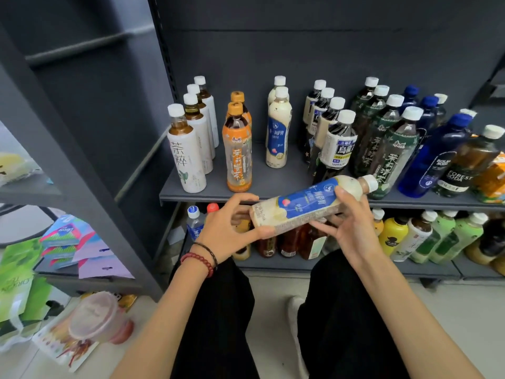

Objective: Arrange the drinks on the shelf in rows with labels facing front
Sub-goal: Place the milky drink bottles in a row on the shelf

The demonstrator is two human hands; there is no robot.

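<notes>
- Dark grey metal shelving fills the background, and its upper shelf board carries bottles standing in rows that run front to back.
- From the left end of the upper shelf board: four white-sleeved tea bottles with white caps, two orange-labelled bottles with orange caps, two creamy-white bottles with blue labels, four dark bottles with white-and-blue labels, four dark bottles with green labels, then deep blue bottles and a dark soda bottle leaning at the right end.
- The creamy pair stands further back than its neighbours' front bottles, with bare board before it.
- Just in front of the upper shelf board's front edge, off the board, a third creamy-white plastic bottle with a blue label lies nearly level, label up, white cap pointing right and overlapping the front green-labelled bottle.
- The left hand, with a red bead bracelet at the wrist, curls thumb and fingers round its base; the right hand grips its shoulder, thumb on top.
- Below the upper shelf board, a lower shelf holds amber bottles partly hidden by the hands, plus yellow and green ones.
- Left of and below the board, a lidded clear plastic cup and green packets lie on the pale floor.
</notes>
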